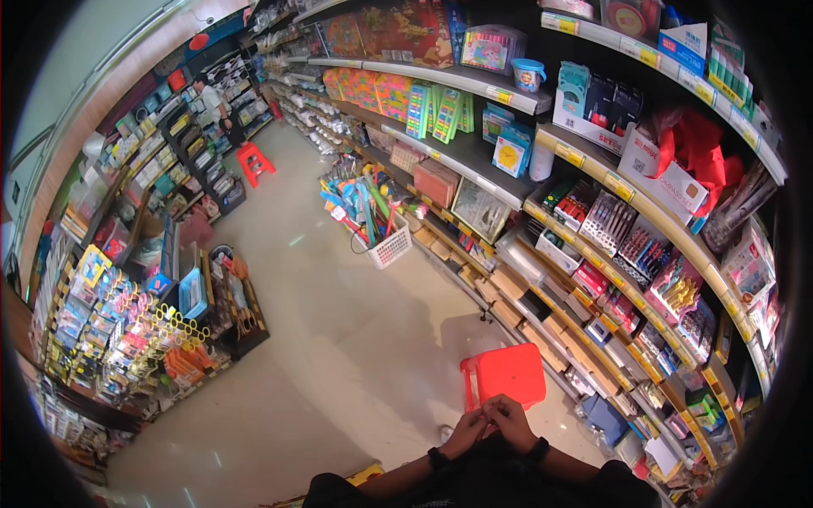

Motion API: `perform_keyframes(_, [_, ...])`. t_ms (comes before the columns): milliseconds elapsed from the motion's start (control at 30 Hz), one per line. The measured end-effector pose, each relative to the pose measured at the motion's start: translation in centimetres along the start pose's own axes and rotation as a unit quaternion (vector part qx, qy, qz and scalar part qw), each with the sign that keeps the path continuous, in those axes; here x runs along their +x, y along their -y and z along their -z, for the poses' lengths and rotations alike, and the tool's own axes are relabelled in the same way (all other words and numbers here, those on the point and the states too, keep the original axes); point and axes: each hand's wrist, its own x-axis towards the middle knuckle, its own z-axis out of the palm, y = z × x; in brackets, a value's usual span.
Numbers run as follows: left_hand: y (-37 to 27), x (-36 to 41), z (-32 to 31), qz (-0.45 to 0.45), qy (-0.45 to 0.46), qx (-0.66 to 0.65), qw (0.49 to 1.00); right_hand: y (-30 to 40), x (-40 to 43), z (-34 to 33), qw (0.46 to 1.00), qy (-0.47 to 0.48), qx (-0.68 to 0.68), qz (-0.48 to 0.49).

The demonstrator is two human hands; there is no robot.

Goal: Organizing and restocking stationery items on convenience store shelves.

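My left hand (465,434) and my right hand (510,421) meet in front of my body, fingers bent and fingertips together. Whether something small sits between the fingers cannot be made out. Each wrist wears a dark band. Just beyond the hands, and partly covered by them in this view, stands a red plastic stool (508,376) on the pale floor. The stool is close to the lower shelves on the right, where flat cardboard boxes (543,343) lie in rows.
Shelving (571,247) with pens and boxed stationery runs along my right. A white plastic basket (390,244) of colourful toys stands on the aisle floor (305,305). At left is a hook display (120,317). Farther off are another red stool (255,164) and a person (216,108).
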Motion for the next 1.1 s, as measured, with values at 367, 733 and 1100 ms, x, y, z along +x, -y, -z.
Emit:
perform_keyframes(367, [-3.7,8.6,-1.1,-0.128,-0.188,0.140,0.964,2.8,7.1,5.0,0.987,0.007,0.162,0.009])
perform_keyframes(733, [-12.1,14.4,1.2,-0.258,-0.446,-0.032,0.856,2.5,11.3,6.3,0.995,0.091,-0.039,-0.026])
perform_keyframes(1100, [-21.3,13.4,13.9,-0.376,-0.332,0.133,0.855,6.8,19.0,-6.3,0.956,0.260,-0.115,-0.069])
